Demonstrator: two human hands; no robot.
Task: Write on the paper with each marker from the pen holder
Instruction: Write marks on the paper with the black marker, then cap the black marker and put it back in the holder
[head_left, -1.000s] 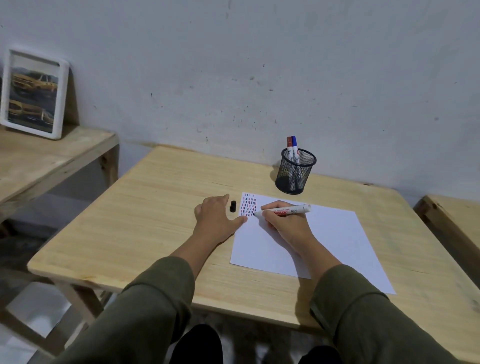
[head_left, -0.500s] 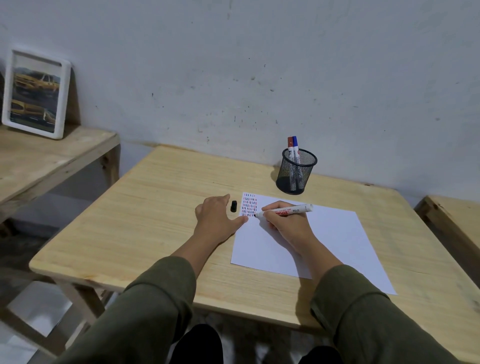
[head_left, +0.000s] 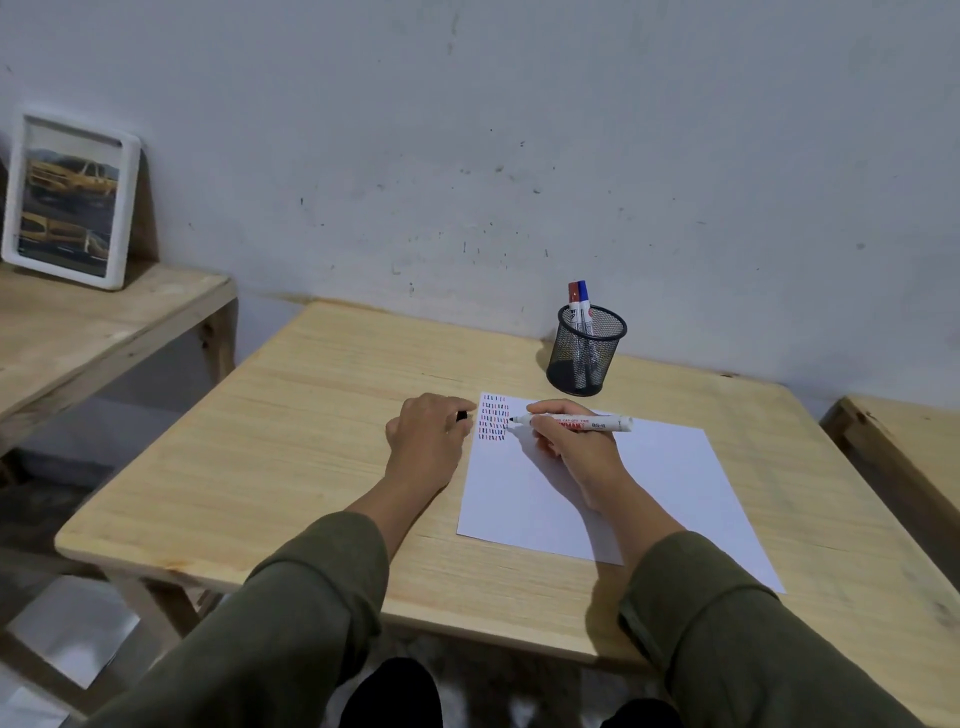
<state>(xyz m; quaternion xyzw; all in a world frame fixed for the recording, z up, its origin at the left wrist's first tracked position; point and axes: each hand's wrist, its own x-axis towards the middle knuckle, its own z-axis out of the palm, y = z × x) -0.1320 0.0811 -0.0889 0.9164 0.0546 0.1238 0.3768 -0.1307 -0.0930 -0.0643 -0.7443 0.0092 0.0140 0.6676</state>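
A white sheet of paper (head_left: 597, 483) lies on the wooden table (head_left: 291, 447). Its top left corner carries rows of short red, blue and black strokes (head_left: 492, 417). My right hand (head_left: 574, 447) holds an uncapped white marker (head_left: 576, 422) with its black tip just above the strokes. My left hand (head_left: 428, 436) rests on the table left of the paper, its fingers closing around the black cap (head_left: 461, 415), which is partly hidden. Behind the paper stands a black mesh pen holder (head_left: 587, 351) with a red-capped marker (head_left: 573, 296) and a blue-capped marker (head_left: 583, 293).
A lower wooden bench (head_left: 88, 332) on the left carries a white picture frame (head_left: 70, 200) leaning against the wall. Another wooden surface (head_left: 904, 441) shows at the right edge. The wall runs right behind the table.
My left hand has slid toward the black cap and covered it. The marker tip has lifted slightly off the strokes.
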